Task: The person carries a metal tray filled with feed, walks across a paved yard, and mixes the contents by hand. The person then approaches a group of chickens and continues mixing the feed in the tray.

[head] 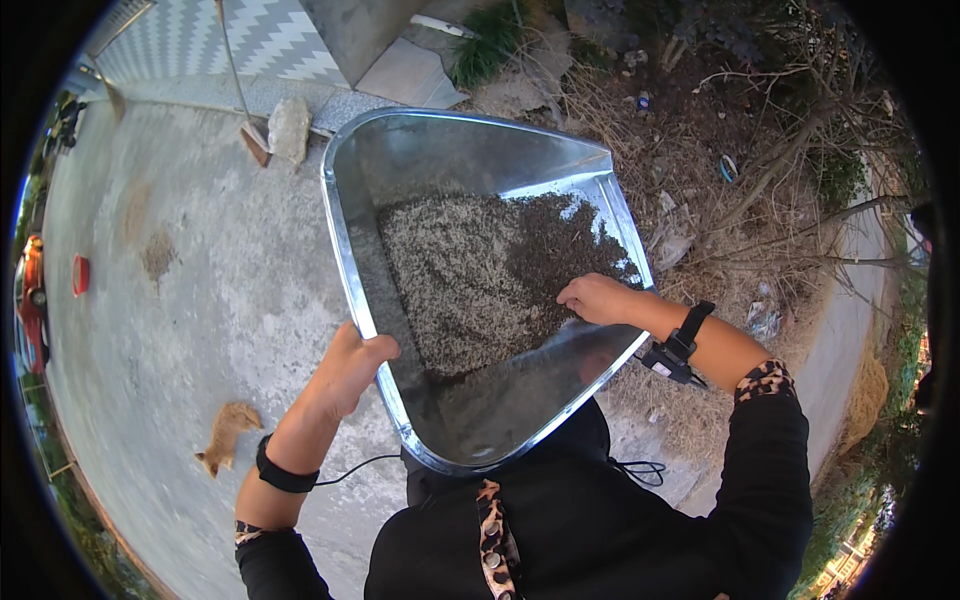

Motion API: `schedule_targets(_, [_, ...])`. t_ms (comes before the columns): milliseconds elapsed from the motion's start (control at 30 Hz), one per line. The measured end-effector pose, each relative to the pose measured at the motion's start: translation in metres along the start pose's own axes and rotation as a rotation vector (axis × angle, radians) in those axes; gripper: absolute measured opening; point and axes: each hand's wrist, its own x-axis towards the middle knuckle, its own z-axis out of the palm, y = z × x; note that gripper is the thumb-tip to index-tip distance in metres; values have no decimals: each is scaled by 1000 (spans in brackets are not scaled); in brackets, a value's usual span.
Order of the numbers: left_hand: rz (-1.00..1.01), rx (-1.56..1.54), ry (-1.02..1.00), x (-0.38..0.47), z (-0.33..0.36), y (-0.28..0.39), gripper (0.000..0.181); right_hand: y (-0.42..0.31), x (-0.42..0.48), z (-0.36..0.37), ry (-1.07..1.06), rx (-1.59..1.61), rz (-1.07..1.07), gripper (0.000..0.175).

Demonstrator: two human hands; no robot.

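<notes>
A large sheet-metal scoop pan [480, 427] spans the middle of the view, its near rim close to my body. Pale, seed-like grains [457, 277] cover much of its floor, and darker chaff or debris [559, 240] lies towards the right side. My left hand [367, 364] grips the pan's left rim, thumb over the edge and fingers hidden beneath. Inside the pan at the right, my right hand [592, 298] touches the dark material with bent fingers; whether it pinches any cannot be told.
A small tan dog [227, 437] is on the concrete at the lower left. A stone block [289, 130] and a broom [255, 142] stand near the tiled wall. Dry brush and branches [780, 165] lie to the right. A red basin [81, 274] sits far left.
</notes>
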Motion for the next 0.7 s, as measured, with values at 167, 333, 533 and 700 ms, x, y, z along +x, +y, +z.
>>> schedule_targets(167, [12,-31,31,1,0,-3,8,-11,11,15,-240,438,-293,25])
schedule_targets(333, [23,-11,41,1,1,-6,6,-16,10,10,-324,8,-95,31])
schedule_targets(533, [5,9,34,0,1,-6,6,-43,20,-14,-204,-16,-276,27])
schedule_targets(700, [12,-19,41,1,-1,-6,12,-102,62,13,-266,-170,-685,33])
